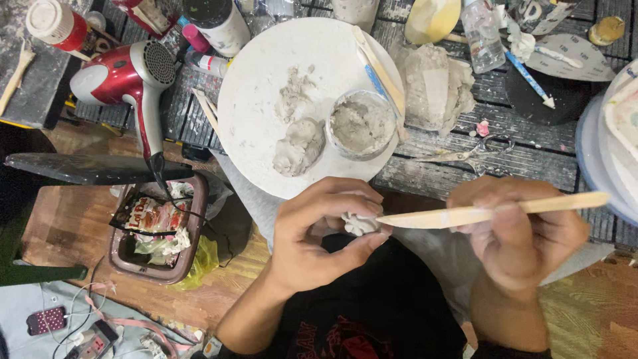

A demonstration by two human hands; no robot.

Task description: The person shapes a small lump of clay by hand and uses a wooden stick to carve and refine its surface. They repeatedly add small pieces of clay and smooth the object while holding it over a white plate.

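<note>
The left hand (319,233) fingers grasp a small white clay piece (359,223), already partly shaped, while the right hand (522,233) fingers clench a wooden modelling stick (492,213) whose tip touches it, so shaping seems unfinished.

Small pale clay piece (359,223) touched by flat wooden modelling stick (492,213).
</note>
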